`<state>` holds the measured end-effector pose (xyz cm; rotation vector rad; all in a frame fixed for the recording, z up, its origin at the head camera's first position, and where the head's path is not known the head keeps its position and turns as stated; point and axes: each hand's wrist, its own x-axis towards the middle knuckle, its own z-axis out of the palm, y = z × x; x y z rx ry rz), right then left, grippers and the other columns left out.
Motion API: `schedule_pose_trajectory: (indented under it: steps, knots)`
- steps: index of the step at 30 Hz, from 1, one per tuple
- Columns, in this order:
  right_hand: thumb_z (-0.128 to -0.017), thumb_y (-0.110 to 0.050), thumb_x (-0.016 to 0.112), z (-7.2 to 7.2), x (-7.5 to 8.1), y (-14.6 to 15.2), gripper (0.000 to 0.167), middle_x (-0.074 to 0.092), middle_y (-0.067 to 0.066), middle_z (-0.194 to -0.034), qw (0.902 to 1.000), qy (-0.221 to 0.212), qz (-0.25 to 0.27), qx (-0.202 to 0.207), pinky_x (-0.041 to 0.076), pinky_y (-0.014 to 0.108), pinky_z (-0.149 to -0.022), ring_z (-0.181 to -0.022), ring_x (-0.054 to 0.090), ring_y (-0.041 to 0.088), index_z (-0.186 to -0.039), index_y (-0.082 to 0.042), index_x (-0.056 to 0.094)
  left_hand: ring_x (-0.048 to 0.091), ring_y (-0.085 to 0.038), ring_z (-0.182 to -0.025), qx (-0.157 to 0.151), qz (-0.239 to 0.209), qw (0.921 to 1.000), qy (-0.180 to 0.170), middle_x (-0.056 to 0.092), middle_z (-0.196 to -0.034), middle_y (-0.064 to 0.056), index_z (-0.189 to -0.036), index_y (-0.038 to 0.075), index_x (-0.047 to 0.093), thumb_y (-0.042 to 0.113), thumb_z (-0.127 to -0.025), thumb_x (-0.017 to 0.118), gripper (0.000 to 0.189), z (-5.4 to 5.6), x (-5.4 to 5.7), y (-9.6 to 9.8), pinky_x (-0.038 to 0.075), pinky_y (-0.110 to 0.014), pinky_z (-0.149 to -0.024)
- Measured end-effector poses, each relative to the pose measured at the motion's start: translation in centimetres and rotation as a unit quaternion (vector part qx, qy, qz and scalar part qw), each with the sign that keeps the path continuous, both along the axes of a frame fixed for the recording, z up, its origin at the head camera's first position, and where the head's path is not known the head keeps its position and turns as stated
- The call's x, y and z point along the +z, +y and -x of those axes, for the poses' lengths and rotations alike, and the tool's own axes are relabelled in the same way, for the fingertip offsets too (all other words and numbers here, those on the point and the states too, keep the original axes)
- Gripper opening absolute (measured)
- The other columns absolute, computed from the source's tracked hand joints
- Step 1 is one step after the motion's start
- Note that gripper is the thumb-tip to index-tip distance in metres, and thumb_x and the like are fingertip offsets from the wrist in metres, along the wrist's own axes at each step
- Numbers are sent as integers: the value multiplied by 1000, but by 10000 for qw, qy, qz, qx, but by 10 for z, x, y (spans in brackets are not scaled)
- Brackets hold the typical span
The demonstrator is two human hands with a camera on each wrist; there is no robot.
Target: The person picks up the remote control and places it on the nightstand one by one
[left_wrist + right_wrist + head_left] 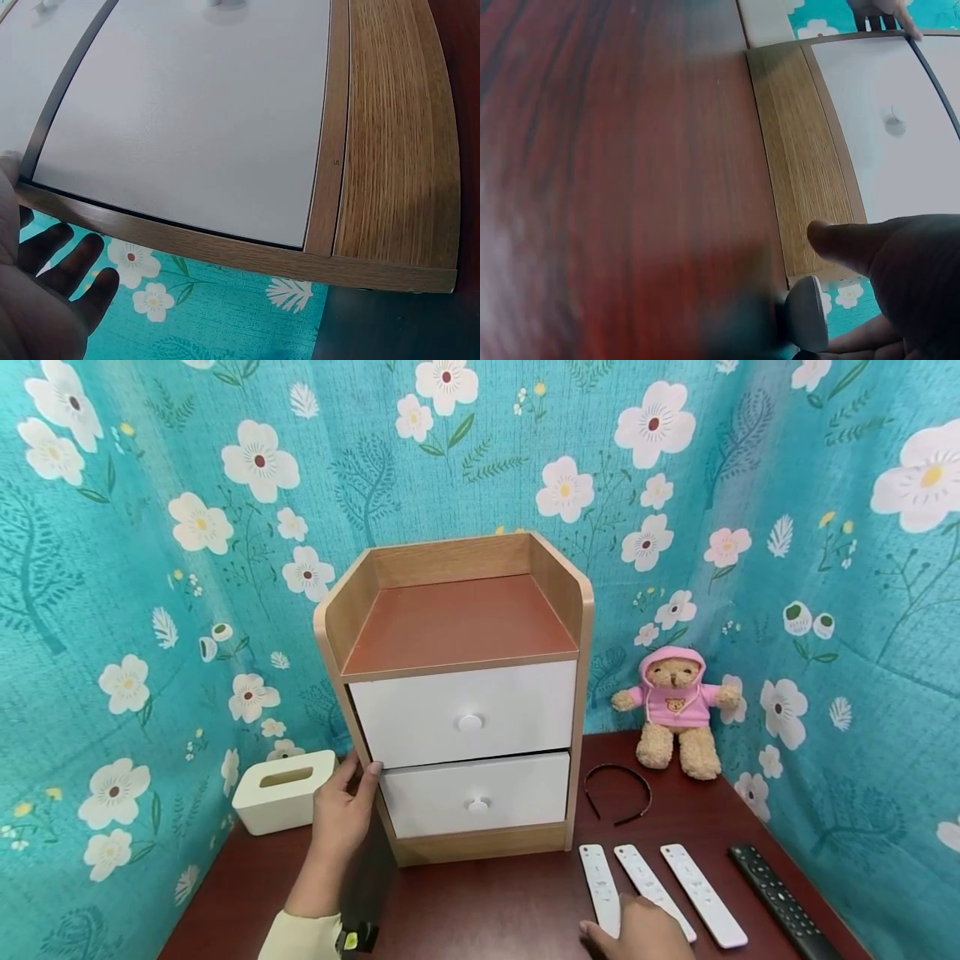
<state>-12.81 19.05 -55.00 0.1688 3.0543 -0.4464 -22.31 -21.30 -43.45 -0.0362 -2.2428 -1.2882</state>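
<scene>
A small wooden cabinet with two white drawers stands on the dark red table. My left hand rests at its left side edge, thumb against the front frame by the gap between drawers. In the left wrist view the fingers spread loosely beside the wooden edge. My right hand is over the near end of the leftmost white remote control, thumb to its left. In the right wrist view the thumb stands apart from the remote's white end; part of the hand is cut off.
To the right lie two more white remotes and a black remote. A dark headband and a teddy bear in a pink hoodie are behind them. A white tissue box stands left of the cabinet.
</scene>
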Motion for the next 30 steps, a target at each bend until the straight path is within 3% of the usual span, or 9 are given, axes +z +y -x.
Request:
schedule_pose_trajectory:
  steps: [2, 11, 21, 25, 30]
  knots:
    - [-79, -66, 89, -1, -1, -2, 68, 62, 10, -73, 10000, 50, -14, -1, 58, 53, -65, -67, 67, 33, -82, -2, 65, 71, -27, -111, -8, -27, 10000, -37, 78, -131, -16, -155, 16, 64, 33, -111, 67, 47, -1, 0, 0, 48, -6, -85]
    - [-79, -58, 92, -1, 0, 0, 65, 65, 12, -83, 9997, -231, 55, -69, 60, 55, -73, -77, 70, 36, -93, 2, 70, 71, -23, -107, 20, -100, 9999, -48, 79, -129, -15, -155, 17, 64, 34, -111, 67, 47, -2, -2, 2, 51, -9, -83]
    - [-78, -56, 92, 0, -7, 12, 66, 74, 16, -91, 9986, 135, 403, -326, 58, 61, -76, -84, 73, 40, -107, 1, 77, 68, -4, -101, -16, -116, 9999, 58, 80, -127, -14, -152, 19, 67, 31, -110, 68, 44, -1, -1, 1, 51, -8, -82]
    - [-78, -55, 92, 0, -7, 16, 65, 77, 18, -97, 9972, 246, 555, -443, 58, 62, -79, -87, 74, 41, -110, 0, 78, 69, -9, -103, -3, -94, 10000, 9, 80, -127, -14, -153, 19, 66, 32, -110, 68, 45, -1, -1, 1, 51, -9, -82]
    - [-78, -55, 93, -3, -8, 19, 61, 77, 11, -91, 9933, 683, 723, -589, 58, 55, -74, -81, 74, 34, -105, -2, 78, 70, -20, -106, 29, -73, 9999, -63, 79, -128, -16, -155, 17, 64, 34, -111, 67, 47, -1, -2, 1, 51, -10, -82]
